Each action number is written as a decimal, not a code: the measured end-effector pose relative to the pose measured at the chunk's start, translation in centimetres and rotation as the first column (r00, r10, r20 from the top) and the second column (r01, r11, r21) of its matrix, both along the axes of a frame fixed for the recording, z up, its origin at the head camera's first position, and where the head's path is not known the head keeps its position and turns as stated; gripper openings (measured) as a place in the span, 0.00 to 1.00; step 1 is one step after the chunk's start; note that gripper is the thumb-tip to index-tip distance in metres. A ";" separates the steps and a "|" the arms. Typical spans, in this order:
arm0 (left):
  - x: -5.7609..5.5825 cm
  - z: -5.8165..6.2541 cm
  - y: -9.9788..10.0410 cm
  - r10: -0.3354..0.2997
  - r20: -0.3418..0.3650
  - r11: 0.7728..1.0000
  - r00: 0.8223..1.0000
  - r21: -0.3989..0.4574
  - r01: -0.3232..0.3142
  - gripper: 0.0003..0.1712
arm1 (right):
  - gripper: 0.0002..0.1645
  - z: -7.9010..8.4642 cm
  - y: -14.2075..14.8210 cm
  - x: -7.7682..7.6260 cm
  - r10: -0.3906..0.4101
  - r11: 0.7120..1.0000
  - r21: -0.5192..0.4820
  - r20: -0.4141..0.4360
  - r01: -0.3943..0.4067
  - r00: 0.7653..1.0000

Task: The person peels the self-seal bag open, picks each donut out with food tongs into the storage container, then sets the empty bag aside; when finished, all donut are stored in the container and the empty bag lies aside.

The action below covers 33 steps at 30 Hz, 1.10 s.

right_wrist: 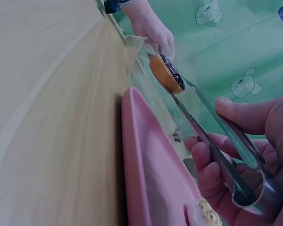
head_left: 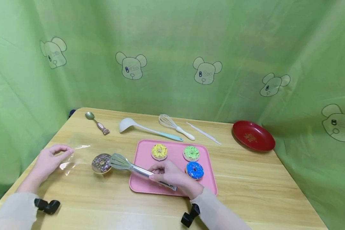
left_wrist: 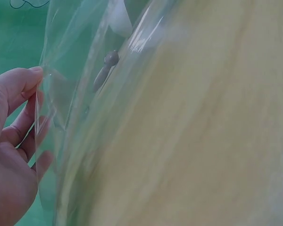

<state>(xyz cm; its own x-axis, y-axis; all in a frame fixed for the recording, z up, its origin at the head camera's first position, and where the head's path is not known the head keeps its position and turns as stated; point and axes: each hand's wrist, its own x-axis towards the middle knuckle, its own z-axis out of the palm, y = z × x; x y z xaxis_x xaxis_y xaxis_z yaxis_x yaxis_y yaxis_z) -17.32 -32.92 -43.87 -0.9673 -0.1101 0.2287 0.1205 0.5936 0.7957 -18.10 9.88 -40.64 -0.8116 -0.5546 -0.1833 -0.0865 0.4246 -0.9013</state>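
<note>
My right hand (head_left: 172, 175) holds a pair of metal tongs (head_left: 141, 171) with pale green tips. Between those tips is a chocolate doughnut (head_left: 100, 163) with sprinkles, seen edge-on with its orange-brown base (right_wrist: 164, 74) in the right wrist view. On the left, my left hand (head_left: 50, 161) pinches the edge of a clear plastic bag (left_wrist: 75, 89) between thumb and fingers. The bag spreads toward the doughnut and overlaps it in the right wrist view. Below my right forearm lies a pink tray (head_left: 143, 150) bearing a yellow doughnut (head_left: 159, 151), a green doughnut (head_left: 191, 153) and a blue doughnut (head_left: 195, 170).
Along the back of the wooden table lie a spoon (head_left: 97, 122), a white ladle (head_left: 149, 129) with a turquoise handle, a whisk (head_left: 176, 127) and a thin white stick (head_left: 203, 133). A red plate (head_left: 253, 135) stands at the back right. Green curtains surround the table.
</note>
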 end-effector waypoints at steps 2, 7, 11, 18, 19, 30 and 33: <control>0.0 0.0 0.1 0.000 -0.008 1.000 1.000 -0.003 0.000 0.20 | 0.12 -0.1 0.8 0.3 -0.020 1.000 0.004 0.004 0.020 1.000; 0.0 -0.1 0.1 0.003 -0.018 1.000 1.000 0.001 -0.003 0.19 | 0.13 -0.1 2.6 1.0 -0.042 0.999 0.012 -0.011 0.042 0.999; -0.1 -0.2 0.1 0.004 -0.010 1.000 1.000 -0.001 -0.004 0.20 | 0.14 -0.1 4.3 1.6 -0.050 0.999 -0.001 -0.018 0.050 0.999; -0.2 -0.1 0.3 0.009 -0.010 1.000 1.000 -0.002 -0.009 0.20 | 0.16 0.3 8.4 2.7 -0.052 0.998 -0.017 0.021 0.052 0.998; -0.2 -0.1 0.4 0.008 -0.010 1.000 1.000 0.001 -0.008 0.19 | 0.17 0.3 8.9 2.8 -0.052 0.998 -0.022 0.024 0.052 0.998; -0.2 -0.1 0.3 -0.006 -0.026 1.000 1.000 0.018 0.007 0.18 | 0.21 0.1 13.3 4.4 -0.092 0.996 -0.008 0.030 0.092 0.995; -0.3 -0.1 0.3 -0.007 -0.020 1.000 1.000 0.030 0.008 0.18 | 0.20 0.0 13.8 4.6 -0.105 0.994 -0.004 0.029 0.105 0.994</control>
<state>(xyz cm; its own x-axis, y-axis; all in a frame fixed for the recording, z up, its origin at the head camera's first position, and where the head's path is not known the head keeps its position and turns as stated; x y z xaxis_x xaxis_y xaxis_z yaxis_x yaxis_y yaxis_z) -17.62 -32.64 -44.00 -0.9633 -0.1100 0.2447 0.1409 0.5688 0.8103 -13.47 23.63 -40.62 -0.8599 -0.4676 -0.2045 -0.0160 0.4252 -0.9050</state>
